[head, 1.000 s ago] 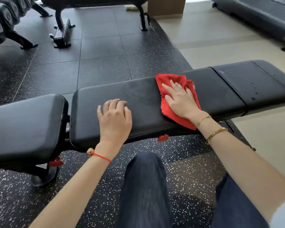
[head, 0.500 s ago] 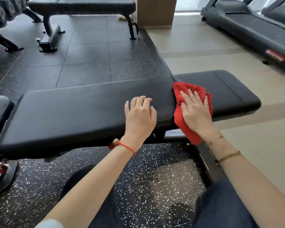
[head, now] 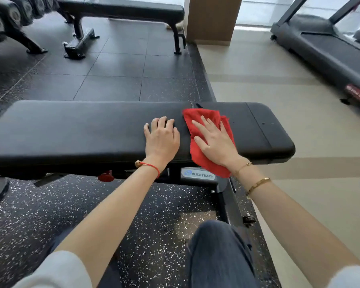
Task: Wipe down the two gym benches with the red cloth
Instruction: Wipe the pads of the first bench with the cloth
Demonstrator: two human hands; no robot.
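Observation:
A long black padded gym bench (head: 71,129) lies across the view in front of me. The red cloth (head: 204,119) is spread on its right part and hangs over the near edge. My right hand (head: 215,140) presses flat on the cloth, fingers spread. Just left of the cloth, my left hand (head: 161,138) rests palm down on the bare pad, holding nothing. A second black bench (head: 123,10) stands at the back on the dark floor.
A dumbbell rack (head: 10,21) is at the far left. A treadmill (head: 328,50) runs along the right on the beige floor, and a wooden pillar (head: 211,19) stands behind. My knees (head: 218,252) are below the bench, beside its metal frame (head: 197,175).
My right hand has slid the red cloth rightward along the pad toward the bench's end, and my left hand has followed it. The view has shifted right too.

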